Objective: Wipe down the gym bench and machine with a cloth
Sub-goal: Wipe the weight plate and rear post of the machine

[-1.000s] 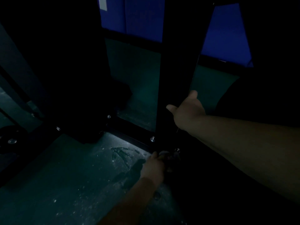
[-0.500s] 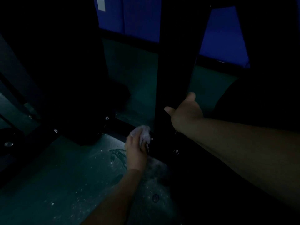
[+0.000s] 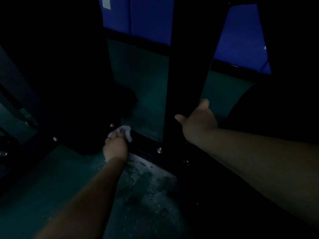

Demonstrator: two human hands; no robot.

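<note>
**A:** What does this very dark view show?

**B:** Looking down at the foot of a black gym machine. The left hand is bunched round a pale cloth, pressing it on the low base rail near a bolt. The right hand steadies against the upright post, thumb spread wide — whether its fingers wrap the post, I cannot tell.

**A:** What might go wrong?

**B:** In my judgement, the cloth could snag on a bolt head and pull loose, and in this gloom patches of rail may be missed. The floor looks dusty — a dragged cloth would smear grit back on.
</note>
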